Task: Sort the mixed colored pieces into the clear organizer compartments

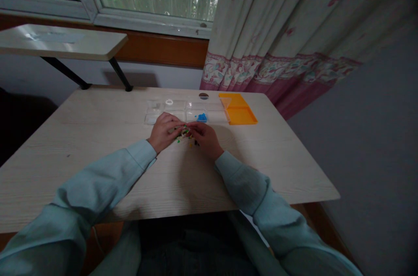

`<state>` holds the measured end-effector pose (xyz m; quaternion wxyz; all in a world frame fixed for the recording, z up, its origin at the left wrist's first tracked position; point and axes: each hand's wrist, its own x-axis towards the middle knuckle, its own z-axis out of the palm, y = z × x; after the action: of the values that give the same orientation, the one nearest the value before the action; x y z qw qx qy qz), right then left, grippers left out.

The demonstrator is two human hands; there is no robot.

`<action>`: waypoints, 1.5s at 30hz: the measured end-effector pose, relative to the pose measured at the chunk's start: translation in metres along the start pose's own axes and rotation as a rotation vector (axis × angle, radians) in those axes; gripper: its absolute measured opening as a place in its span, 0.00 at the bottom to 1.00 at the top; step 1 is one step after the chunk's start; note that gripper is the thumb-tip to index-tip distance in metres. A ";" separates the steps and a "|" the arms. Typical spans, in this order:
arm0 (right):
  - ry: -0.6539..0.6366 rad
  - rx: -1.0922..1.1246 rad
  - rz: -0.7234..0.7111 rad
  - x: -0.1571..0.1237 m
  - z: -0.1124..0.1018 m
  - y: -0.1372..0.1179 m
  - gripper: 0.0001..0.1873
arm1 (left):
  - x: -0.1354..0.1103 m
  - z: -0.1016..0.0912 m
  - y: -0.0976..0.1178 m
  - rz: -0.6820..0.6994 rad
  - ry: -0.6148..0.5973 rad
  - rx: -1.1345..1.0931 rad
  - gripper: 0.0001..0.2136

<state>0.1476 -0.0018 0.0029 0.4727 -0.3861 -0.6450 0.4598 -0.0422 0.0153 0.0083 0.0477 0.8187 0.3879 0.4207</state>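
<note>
My left hand (163, 130) and my right hand (206, 136) rest close together on the pale wooden table (98, 145). Both have their fingers curled and meet over a small pile of coloured beads (184, 132), green, yellow and dark. What each hand pinches is too small to name. Just beyond the hands lies a clear compartment box (183, 111); one compartment holds blue beads (202, 116), the others look empty.
An orange lid or tray (237, 109) lies to the right of the clear box. A round cable hole (203, 95) sits near the table's far edge. A second tabletop (58, 42) stands at the back left under the window. Curtains (294, 28) hang at the back right.
</note>
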 end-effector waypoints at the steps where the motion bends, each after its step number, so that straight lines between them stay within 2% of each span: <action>1: 0.002 0.004 0.001 0.000 0.000 0.000 0.13 | 0.000 0.000 0.000 -0.001 -0.002 0.004 0.12; 10: -0.040 -0.086 -0.044 -0.001 -0.002 0.000 0.14 | -0.002 0.002 -0.006 -0.050 0.022 -0.047 0.12; 17: 0.064 -0.513 -0.197 0.004 -0.021 0.002 0.12 | 0.001 -0.006 -0.023 -0.029 0.064 0.070 0.10; 22: -0.018 -0.817 -0.305 0.006 -0.026 0.009 0.08 | 0.001 -0.012 -0.046 -0.074 0.045 0.178 0.10; 27: -0.071 -0.992 -0.321 0.002 -0.016 0.002 0.08 | 0.001 -0.009 -0.052 -0.119 0.040 0.206 0.10; 36: -0.109 -1.153 -0.281 0.003 -0.009 -0.008 0.09 | 0.000 -0.007 -0.051 -0.134 0.048 0.270 0.11; 45: -0.117 -1.200 -0.280 0.002 -0.012 -0.012 0.09 | -0.001 -0.006 -0.051 -0.153 0.069 0.268 0.12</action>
<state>0.1576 -0.0004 0.0167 0.1929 -0.4705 -0.8606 -0.0290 -0.0772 0.0488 -0.0086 -0.0436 0.7709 0.5031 0.3883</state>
